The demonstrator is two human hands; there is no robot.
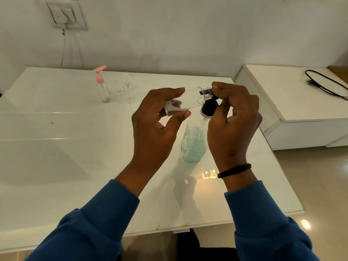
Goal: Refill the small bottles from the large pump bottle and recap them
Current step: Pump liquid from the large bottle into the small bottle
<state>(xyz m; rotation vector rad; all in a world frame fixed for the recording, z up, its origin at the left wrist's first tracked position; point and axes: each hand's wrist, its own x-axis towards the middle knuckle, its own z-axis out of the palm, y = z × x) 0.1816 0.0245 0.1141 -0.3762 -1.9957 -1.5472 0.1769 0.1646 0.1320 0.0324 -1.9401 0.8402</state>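
At the far left of the white table (pixel 56 166) stands a small bottle with a pink pump (pixel 101 85), upright, and just to its right a clear bottle (pixel 129 90), also upright and hard to make out against the glossy top; the two are near each other but apart. A wall socket (pixel 65 15) sits above them with a cord hanging down. Nearer the middle, the left hand (pixel 156 125) holds a small clear bottle (pixel 188 100) raised off the table, tilted almost on its side, its base pinched between thumb and fingers and its threaded neck pointing right. The nozzle of the large pump bottle (pixel 194 144) reaches into that open neck. This large bottle stands upright on the table just below the hands, part full of pale blue-green liquid, with a black pump head. The right hand (pixel 233 119) curls over the pump head, fingers bent down on it; a black band (pixel 234 170) circles that wrist. Both sleeves are blue. At the far right, a black cable (pixel 323 83) lies on a low white unit (pixel 301 110) beside the table.
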